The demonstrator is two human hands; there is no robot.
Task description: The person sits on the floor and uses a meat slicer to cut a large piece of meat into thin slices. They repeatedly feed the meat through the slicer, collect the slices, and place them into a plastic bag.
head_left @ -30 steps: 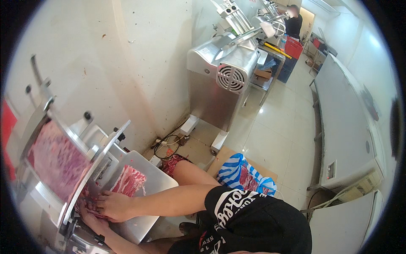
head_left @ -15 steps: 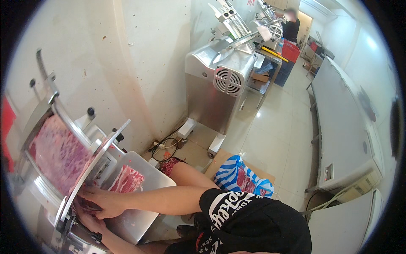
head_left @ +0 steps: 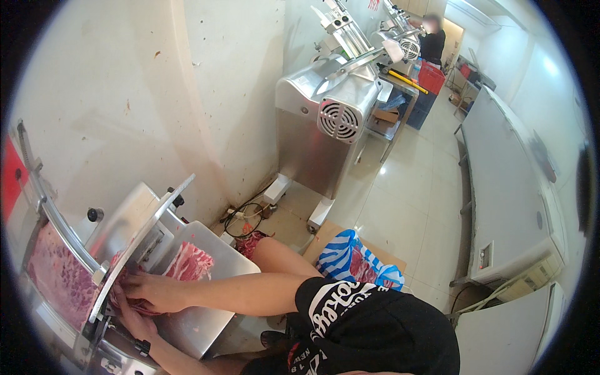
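Head view, only one here. Carriage of the near slicer (head_left: 87, 232) has travelled toward the lower left over the last half second, taking the meat block (head_left: 57, 278) with it. The block sat higher and closer to the metal plate (head_left: 142, 230) a moment ago; its face is now lower in frame, against the left rim. Reads as one stroke of the carriage, so slicing looks mid-run.

Hands stayed on the near side of the plate. Right hand (head_left: 153, 292) reaches in from above, palm down, fingers bent over some folded meat (head_left: 144, 306). Left hand (head_left: 136, 324), black band on the wrist, sits just below it, close up to the plate. Fingertips of both are mostly hidden, so can't tell how far open either is or how firmly the meat is gripped. Looks like the two are handling that portion together, judging by how they overlap.

Sliced meat (head_left: 192, 261) lies flat on the metal tray (head_left: 206, 322), beyond the right hand, not touched. No visible change there, so that portion seems parked for now.

Off to the side: blue-and-white striped bag (head_left: 335, 251) with meat showing, on cardboard (head_left: 392, 260) on the floor. Second slicer (head_left: 306, 87) stands farther back by the wall.
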